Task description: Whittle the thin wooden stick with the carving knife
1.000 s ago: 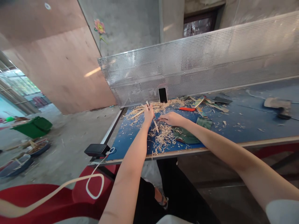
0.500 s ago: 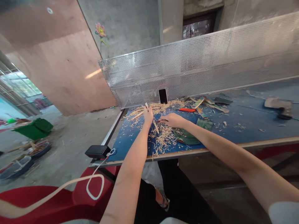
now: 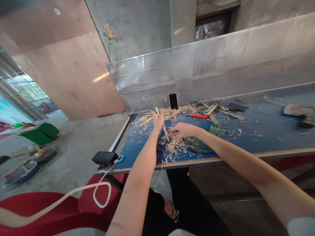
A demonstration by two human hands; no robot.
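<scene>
My left hand (image 3: 158,120) is closed around a pale wooden stick (image 3: 165,130), which slants down toward me with its upper end poking out above the fingers. Close by on the right, my right hand (image 3: 179,130) grips a small knife (image 3: 168,134). Its thin blade lies across the stick near the lower end, and my fingers hide most of the handle. Curly wood shavings (image 3: 175,148) are heaped below both hands. A dark green cloth (image 3: 199,145) lies under my right wrist.
Behind the hands a phone (image 3: 173,101) leans on a perforated metal screen (image 3: 197,72). An orange-red tool (image 3: 199,116) and leather-like scraps (image 3: 230,113) lie on the blue tabletop (image 3: 258,134). A black box (image 3: 105,158) with a white cable sits at the left corner.
The knife has moved down the stick toward its lower end, and my right hand has shifted slightly nearer me. My left hand keeps its hold. The view has turned slightly left.
</scene>
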